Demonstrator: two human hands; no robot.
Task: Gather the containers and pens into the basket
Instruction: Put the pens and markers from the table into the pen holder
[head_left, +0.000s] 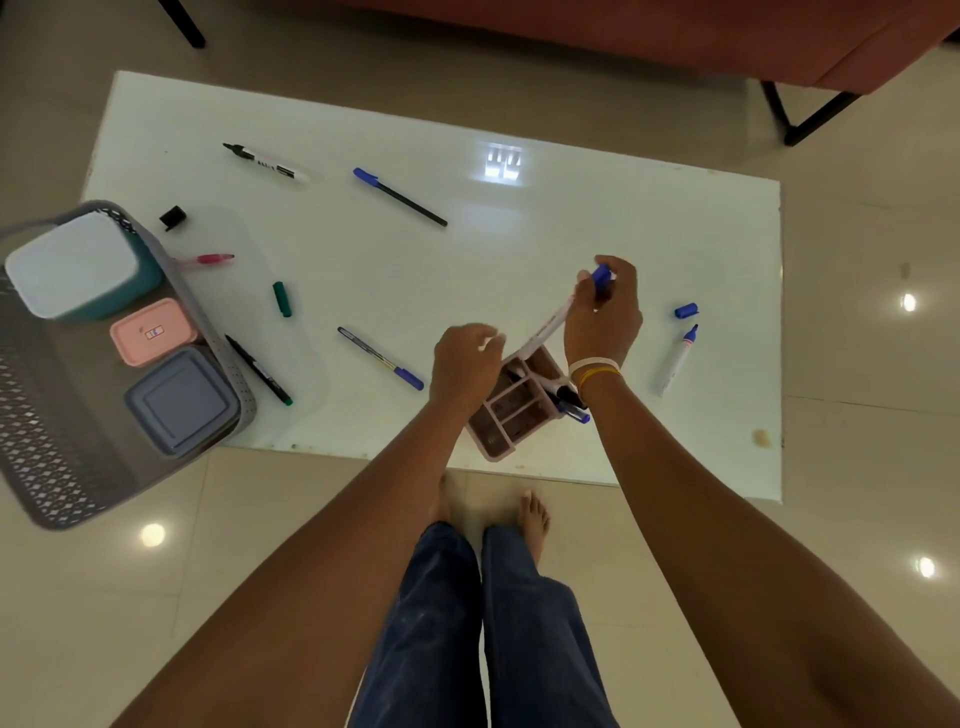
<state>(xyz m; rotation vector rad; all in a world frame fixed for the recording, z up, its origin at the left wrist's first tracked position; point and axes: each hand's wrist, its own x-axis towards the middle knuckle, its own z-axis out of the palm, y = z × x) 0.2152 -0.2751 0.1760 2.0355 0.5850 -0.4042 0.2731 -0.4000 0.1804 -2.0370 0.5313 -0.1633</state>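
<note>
My right hand (605, 312) grips the blue-capped end of a white marker (545, 327). My left hand (465, 364) holds its lower end, just above a pink pen holder (511, 415) at the table's near edge, which has a few pens in it. A grey basket (78, 467) hangs over the left edge and holds a teal box (78, 265), a pink box (150, 332) and a grey-blue box (182, 400). Loose on the table: a black marker (267, 162), a blue-capped pen (400, 197), a pink pen (208, 259), a green pen (258, 370), another blue pen (382, 358), an uncapped blue marker (675, 361).
Loose caps lie about: black (173, 217), green (282, 299), blue (685, 310). The white glass table (519, 249) stands on a tiled floor. A red sofa (675, 36) with black legs is behind it. My bare feet are under the near edge.
</note>
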